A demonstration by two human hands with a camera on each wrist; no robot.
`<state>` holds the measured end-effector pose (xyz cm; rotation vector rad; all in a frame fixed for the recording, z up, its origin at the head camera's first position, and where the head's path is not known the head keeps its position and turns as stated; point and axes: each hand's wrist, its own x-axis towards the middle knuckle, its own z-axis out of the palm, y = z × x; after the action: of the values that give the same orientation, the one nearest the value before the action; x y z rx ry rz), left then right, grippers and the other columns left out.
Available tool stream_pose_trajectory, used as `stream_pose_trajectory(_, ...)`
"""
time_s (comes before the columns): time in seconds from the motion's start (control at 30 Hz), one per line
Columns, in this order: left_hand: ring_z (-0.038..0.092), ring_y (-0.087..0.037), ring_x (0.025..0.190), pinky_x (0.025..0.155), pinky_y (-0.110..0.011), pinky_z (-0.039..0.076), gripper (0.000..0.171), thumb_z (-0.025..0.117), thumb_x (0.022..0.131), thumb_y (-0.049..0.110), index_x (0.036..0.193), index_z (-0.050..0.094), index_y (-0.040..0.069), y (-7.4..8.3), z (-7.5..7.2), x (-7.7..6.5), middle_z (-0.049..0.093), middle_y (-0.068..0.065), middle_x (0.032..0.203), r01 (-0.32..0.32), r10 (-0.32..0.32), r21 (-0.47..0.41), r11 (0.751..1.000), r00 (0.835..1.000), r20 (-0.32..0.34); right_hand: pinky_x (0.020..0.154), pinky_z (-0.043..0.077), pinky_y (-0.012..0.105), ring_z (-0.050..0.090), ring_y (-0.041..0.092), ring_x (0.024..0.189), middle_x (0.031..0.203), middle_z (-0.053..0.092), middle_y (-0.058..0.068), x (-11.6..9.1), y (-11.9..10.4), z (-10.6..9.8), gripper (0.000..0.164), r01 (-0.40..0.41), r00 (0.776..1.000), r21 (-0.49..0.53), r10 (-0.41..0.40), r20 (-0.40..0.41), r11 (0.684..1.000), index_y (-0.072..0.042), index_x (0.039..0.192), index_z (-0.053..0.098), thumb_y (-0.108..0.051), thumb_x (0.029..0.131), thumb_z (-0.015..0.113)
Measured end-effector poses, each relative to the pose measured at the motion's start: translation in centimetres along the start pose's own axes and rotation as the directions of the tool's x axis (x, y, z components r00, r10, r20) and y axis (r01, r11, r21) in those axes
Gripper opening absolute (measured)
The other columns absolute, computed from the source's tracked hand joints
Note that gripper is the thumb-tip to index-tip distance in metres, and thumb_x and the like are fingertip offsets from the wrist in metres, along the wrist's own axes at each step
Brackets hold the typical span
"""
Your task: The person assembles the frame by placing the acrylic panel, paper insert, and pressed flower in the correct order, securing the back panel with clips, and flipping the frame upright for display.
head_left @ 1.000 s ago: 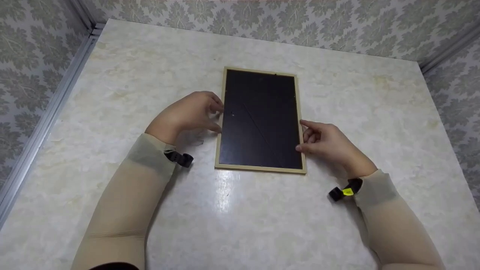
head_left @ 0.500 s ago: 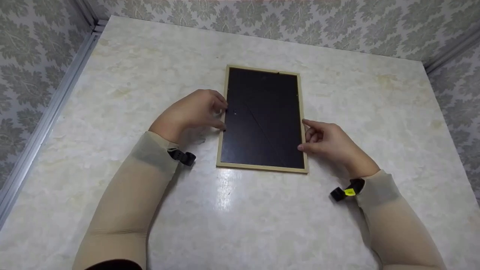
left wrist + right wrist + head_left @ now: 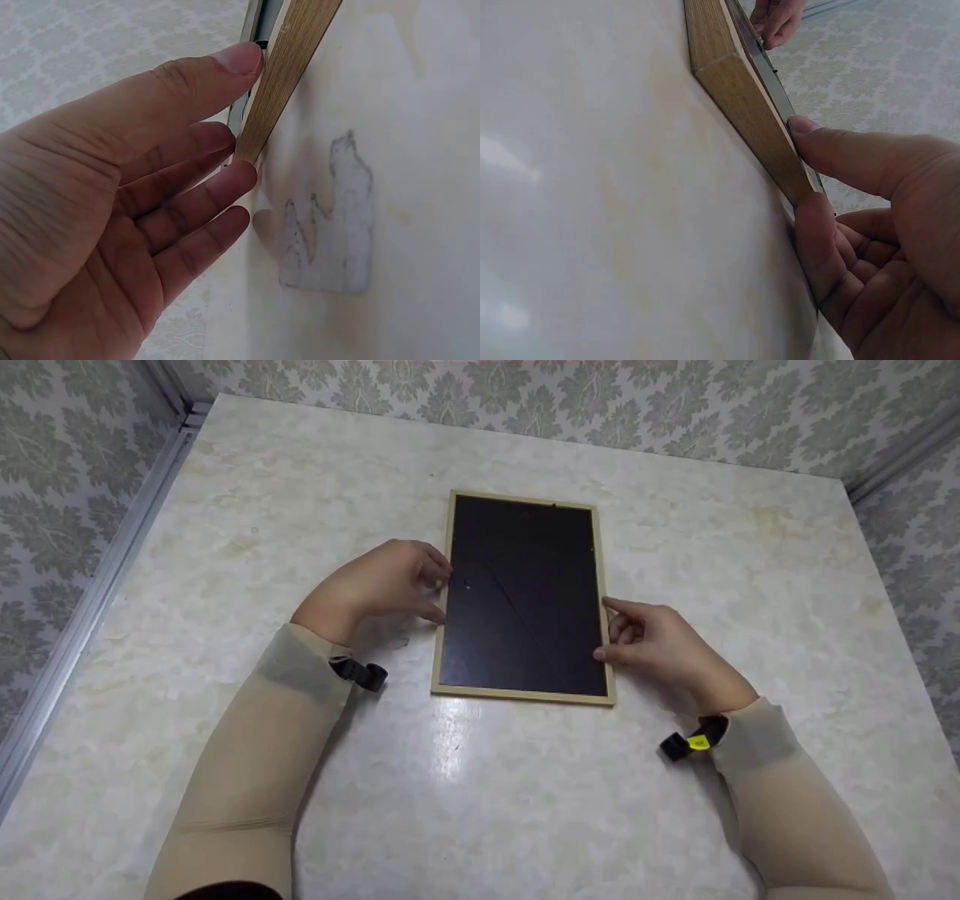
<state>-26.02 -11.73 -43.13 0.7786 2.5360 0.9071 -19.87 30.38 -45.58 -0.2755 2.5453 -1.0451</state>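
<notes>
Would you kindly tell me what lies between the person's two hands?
In the head view, the dark-panelled frame lies between the left hand and right hand.

The left hand (image 3: 375,587) and right hand (image 3: 660,646) are bare below long, close-fitting beige sleeves (image 3: 232,757). Each sleeve turns grey-green in a soft-edged band (image 3: 754,739) near the wrist, and thin creases ring the left forearm. A small black wrist camera (image 3: 366,676), blunt and rounded at its end, pokes out from under each cuff; the right one bears a bright yellow label (image 3: 698,742), its print too small to read.
</notes>
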Motion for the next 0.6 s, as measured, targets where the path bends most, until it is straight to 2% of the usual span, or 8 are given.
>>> stream_pose_trajectory(0.4,0.071,-0.038,0.137,0.118,-0.050,0.058,0.041,0.096,0.084,0.010,0.121,0.085,-0.005,-0.21,0.33,0.06,0.074,-0.019,0.148,-0.030,0.030,-0.004,1.000,0.999,-0.027,0.078,0.054,0.017,0.064,0.013,0.087,0.114,0.073,0.012,-0.03,-0.13,-0.04,0.092,0.014,1.000,0.013,-0.014,0.008,1.000,-0.009,0.173,0.045,-0.023,0.096,0.093)
stream_pose_trajectory(0.6,0.070,-0.036,0.141,0.120,-0.048,0.057,0.042,0.094,0.083,0.009,0.123,0.085,-0.002,0.38,0.44,0.19,0.076,-0.017,0.147,0.009,-0.008,0.015,1.000,0.999,-0.035,0.078,0.055,0.019,0.065,0.016,0.088,0.113,0.073,0.009,-0.05,-0.14,0.06,0.092,-0.002,1.000,0.008,0.002,-0.001,1.000,-0.012,0.174,0.044,-0.022,0.096,0.093)
